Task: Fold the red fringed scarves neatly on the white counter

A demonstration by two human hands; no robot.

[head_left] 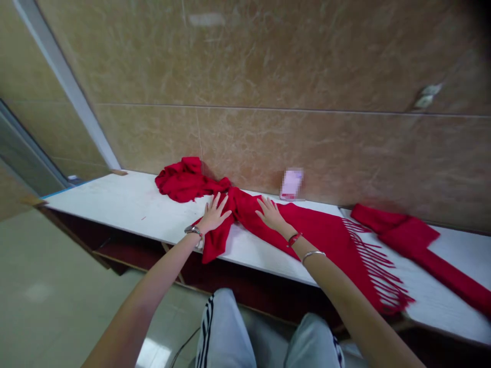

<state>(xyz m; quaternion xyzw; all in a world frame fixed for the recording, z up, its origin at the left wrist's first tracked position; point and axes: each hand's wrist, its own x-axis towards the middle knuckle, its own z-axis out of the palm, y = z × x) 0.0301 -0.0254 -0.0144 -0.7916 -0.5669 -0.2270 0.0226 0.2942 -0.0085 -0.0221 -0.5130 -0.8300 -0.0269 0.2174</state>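
Scarf (322, 225), red and fringed, lies beneath and to the right of my right hand (271, 215), palm down, fingers spread, gripping nothing. My left hand (215, 213) is likewise outspread; bunched red fabric (178, 181) lies beyond it, leftward.

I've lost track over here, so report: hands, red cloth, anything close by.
Left hand and right hand open, fingers spread, at the red cloth. Cloth gathered between them, fringed end beyond the right. Blurred pink item just behind.
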